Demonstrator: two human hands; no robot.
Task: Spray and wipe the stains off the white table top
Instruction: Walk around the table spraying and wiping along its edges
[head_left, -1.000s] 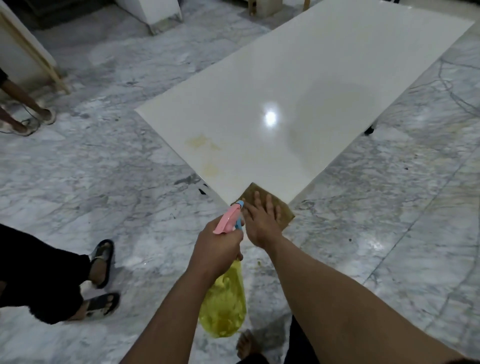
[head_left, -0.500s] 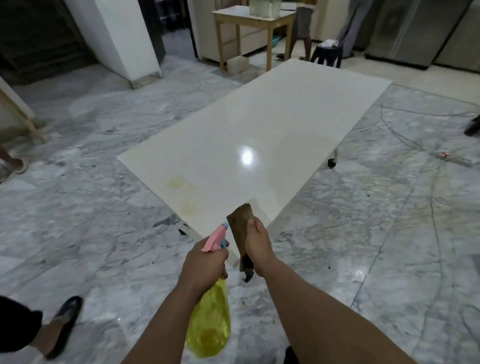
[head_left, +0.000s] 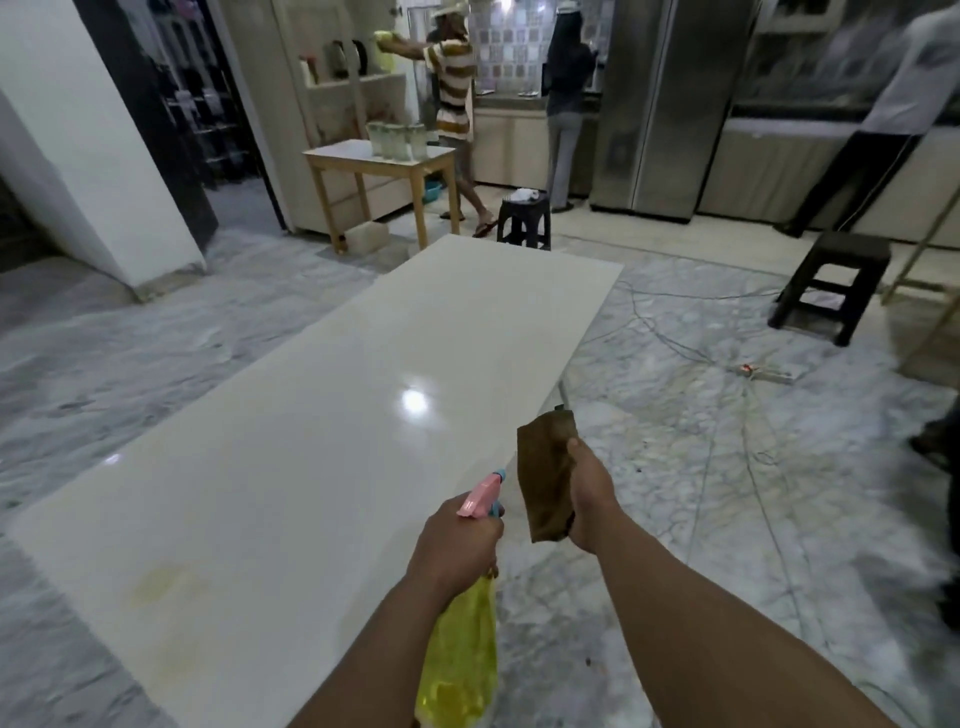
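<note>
Now the left hand (head_left: 457, 540) has its fingers wrapped round the neck of a yellow spray bottle (head_left: 460, 657) (pink nozzle forward) above the white worktop (head_left: 311, 441). Just beside it, the right hand (head_left: 589, 493) grips a folded brown cloth (head_left: 545, 473) off the worktop's edge, while yellowish stains (head_left: 161, 584) lie well left of both.

Dim, even indoor light fills the room. One overhead lamp throws a bright round glare spot on the glossy white table top (head_left: 322, 415), towards its right edge, with a fainter glint near the left edge. Shadows are soft and weak. Wide-angle distortion bends walls and floor lines at the frame's edges. Motion blur smears the marble floor (head_left: 727, 493) and the far figures.
</note>
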